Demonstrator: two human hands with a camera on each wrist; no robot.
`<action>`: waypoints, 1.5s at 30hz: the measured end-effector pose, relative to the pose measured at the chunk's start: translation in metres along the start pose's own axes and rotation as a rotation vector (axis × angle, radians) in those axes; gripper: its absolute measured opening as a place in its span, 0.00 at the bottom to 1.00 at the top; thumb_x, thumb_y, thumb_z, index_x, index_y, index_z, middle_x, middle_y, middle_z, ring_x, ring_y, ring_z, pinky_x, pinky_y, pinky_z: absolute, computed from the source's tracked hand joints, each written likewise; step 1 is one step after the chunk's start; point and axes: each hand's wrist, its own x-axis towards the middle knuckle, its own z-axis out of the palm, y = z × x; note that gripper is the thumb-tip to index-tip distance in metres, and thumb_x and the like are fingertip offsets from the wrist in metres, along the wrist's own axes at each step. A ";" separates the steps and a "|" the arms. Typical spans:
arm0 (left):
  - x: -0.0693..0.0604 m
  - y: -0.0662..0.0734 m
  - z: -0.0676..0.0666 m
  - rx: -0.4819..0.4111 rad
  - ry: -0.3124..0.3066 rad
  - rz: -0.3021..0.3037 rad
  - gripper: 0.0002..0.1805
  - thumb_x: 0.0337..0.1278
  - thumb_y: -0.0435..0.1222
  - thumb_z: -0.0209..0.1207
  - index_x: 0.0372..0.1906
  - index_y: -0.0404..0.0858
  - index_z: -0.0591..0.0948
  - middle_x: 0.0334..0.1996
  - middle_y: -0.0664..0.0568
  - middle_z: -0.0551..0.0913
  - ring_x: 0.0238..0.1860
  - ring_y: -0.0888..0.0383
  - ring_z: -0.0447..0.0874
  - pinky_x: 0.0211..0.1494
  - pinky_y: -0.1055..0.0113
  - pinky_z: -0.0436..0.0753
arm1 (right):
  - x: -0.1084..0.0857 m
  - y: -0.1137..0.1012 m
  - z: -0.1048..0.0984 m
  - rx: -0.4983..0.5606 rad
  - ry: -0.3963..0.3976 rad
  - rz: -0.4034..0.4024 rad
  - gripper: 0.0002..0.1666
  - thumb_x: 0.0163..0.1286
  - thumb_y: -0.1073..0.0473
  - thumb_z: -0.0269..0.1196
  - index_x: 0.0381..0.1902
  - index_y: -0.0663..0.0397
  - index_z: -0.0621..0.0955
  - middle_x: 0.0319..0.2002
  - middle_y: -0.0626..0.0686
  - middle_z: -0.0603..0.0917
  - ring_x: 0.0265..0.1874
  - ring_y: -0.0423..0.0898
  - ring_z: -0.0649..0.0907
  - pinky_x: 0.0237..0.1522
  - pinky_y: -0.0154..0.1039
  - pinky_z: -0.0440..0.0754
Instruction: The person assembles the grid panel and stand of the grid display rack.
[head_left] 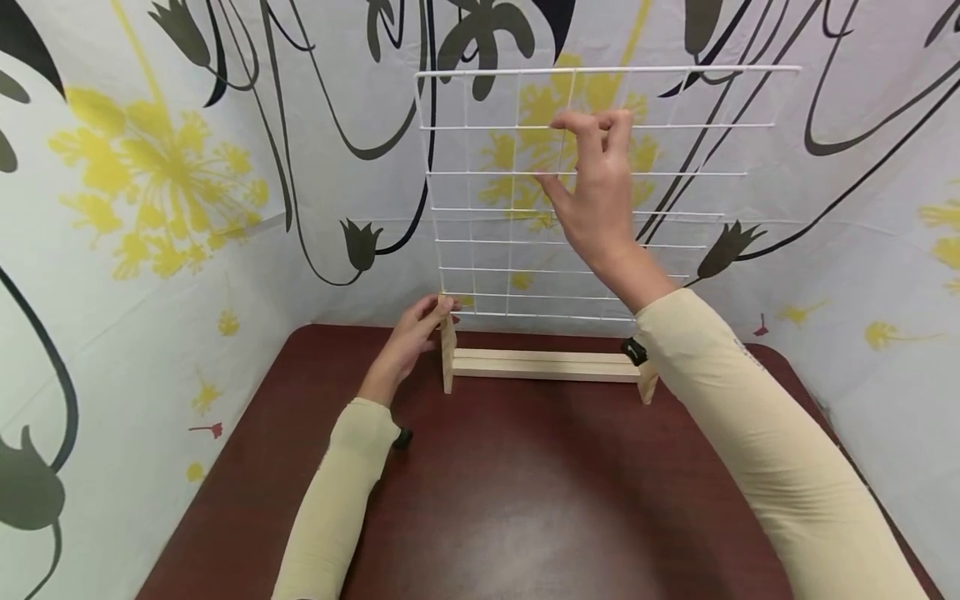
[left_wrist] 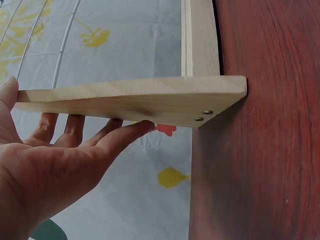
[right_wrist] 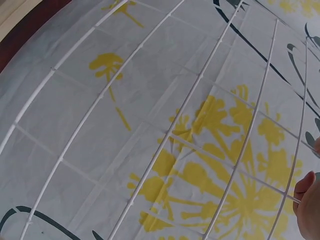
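Observation:
My right hand (head_left: 600,196) pinches the wires of a white wire grid panel (head_left: 513,150), its fingertips and thumb at the upper rows. The panel stands upright above a pale wooden stand (head_left: 547,365), which has a side piece at each end and a crossbar between. Around the upper end of the stand's left side piece (left_wrist: 130,97) is my left hand (left_wrist: 55,165), with fingers against its outer face and thumb at the edge. The panel's lower left corner meets this end; whether it is seated there cannot be told. Only fingertips (right_wrist: 302,187) show in the right wrist view.
The stand rests near the back of a dark red-brown table (head_left: 510,500). Pale cloth walls (head_left: 300,242) with flower prints surround the table on the left, back and right. My right forearm crosses in front of the stand's right end.

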 end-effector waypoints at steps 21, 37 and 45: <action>0.024 0.138 0.028 -0.226 0.186 0.616 0.28 0.89 0.46 0.40 0.59 0.28 0.82 0.58 0.35 0.87 0.64 0.42 0.86 0.71 0.49 0.82 | -0.005 -0.002 0.013 0.049 0.092 -0.026 0.30 0.69 0.68 0.72 0.64 0.48 0.74 0.56 0.65 0.67 0.47 0.57 0.78 0.55 0.42 0.79; 0.030 0.159 0.051 -0.380 0.245 0.609 0.23 0.84 0.49 0.49 0.43 0.40 0.88 0.38 0.52 0.94 0.42 0.56 0.95 0.53 0.61 0.90 | -0.018 -0.004 -0.033 -0.191 -0.113 -0.077 0.32 0.79 0.58 0.59 0.76 0.36 0.66 0.76 0.58 0.62 0.60 0.60 0.81 0.31 0.48 0.80; 0.032 0.161 0.054 -0.393 0.241 0.626 0.22 0.85 0.48 0.49 0.42 0.40 0.88 0.38 0.51 0.94 0.40 0.55 0.95 0.46 0.59 0.91 | -0.027 0.014 -0.070 -0.162 0.353 0.086 0.19 0.73 0.52 0.55 0.59 0.46 0.77 0.60 0.51 0.74 0.56 0.45 0.77 0.42 0.39 0.76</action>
